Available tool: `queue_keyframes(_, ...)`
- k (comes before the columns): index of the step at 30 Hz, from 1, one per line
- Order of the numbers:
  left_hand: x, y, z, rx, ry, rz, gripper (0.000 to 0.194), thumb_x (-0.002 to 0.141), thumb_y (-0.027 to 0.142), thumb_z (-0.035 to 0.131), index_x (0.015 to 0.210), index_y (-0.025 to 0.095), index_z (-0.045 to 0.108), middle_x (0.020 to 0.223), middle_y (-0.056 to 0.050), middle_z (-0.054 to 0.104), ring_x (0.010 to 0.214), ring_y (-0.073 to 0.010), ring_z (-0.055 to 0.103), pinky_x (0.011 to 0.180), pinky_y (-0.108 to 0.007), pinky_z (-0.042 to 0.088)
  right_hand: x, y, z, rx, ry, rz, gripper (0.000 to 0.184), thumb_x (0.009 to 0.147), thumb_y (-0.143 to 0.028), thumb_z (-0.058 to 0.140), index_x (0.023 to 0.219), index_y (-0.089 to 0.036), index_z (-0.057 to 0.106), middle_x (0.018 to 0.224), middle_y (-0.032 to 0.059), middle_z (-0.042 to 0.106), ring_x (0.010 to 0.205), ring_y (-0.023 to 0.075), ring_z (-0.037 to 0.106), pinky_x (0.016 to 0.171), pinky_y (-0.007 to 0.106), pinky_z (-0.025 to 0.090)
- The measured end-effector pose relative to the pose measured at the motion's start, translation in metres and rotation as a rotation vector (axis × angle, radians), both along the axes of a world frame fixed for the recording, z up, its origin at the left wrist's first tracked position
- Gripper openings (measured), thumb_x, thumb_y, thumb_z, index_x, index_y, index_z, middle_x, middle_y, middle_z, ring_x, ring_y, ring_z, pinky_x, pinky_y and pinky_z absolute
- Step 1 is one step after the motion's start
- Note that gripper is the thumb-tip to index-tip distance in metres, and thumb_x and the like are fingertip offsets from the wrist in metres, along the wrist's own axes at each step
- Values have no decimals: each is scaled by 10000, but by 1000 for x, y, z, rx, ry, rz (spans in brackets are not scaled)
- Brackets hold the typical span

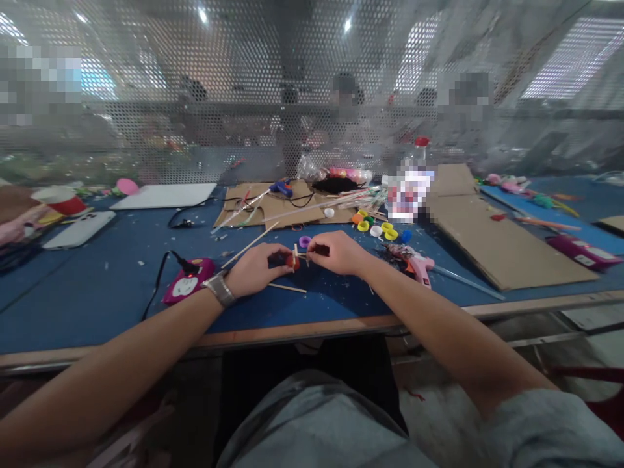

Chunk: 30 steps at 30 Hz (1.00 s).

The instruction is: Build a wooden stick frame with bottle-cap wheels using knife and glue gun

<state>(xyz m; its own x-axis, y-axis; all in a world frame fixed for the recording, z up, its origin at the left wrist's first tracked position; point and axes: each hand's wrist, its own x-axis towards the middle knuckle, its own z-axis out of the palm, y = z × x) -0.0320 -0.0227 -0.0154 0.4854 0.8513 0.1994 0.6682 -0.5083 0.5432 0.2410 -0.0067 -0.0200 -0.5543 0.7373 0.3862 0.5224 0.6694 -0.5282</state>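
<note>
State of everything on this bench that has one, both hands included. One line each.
Left hand: pinching red piece
Right hand: fingertips closed on small stick
Watch: strapped on left wrist
Magenta power strip: plug in, red light lit
Blue glue gun: lying down, power unclear
Pink glue gun: lying down, power unclear
Red-topped bottle: capped
Purple ring: loose on table

We face a wall of perforated metal mesh (253, 140) at the far side of a long table (121, 260) with a blue top and a pale near edge. Small bright lights (348, 25) glow near the top, and behind the mesh we make out blurred, dim figures (346, 94). Below, on the near right, we see grey floor (439, 416) and part of a red seat (607, 409).
</note>
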Motion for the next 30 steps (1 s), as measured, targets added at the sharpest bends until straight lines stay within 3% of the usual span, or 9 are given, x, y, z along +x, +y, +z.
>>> queue_keyframes(8, 0, 0, 0, 2, 2, 10, 380, 909, 523, 832, 1166, 243, 836, 1102, -75, 862, 988, -294, 785, 951, -428, 622, 0, 0, 0, 0, -1, -13, 139, 983, -276, 777, 869, -197, 778, 792, 27, 758, 687, 163, 607, 708, 298, 399)
queue_keyframes(30, 0, -2, 2, 14, 29, 15, 357, 909, 412, 831, 1218, 235, 859, 1081, -71, 871, 973, -278, 791, 982, -425, 613, 4, -1, 0, 24, -1, 21, 169, 985, -301, 751, 847, -204, 746, 802, 33, 766, 723, 175, 637, 718, 300, 415)
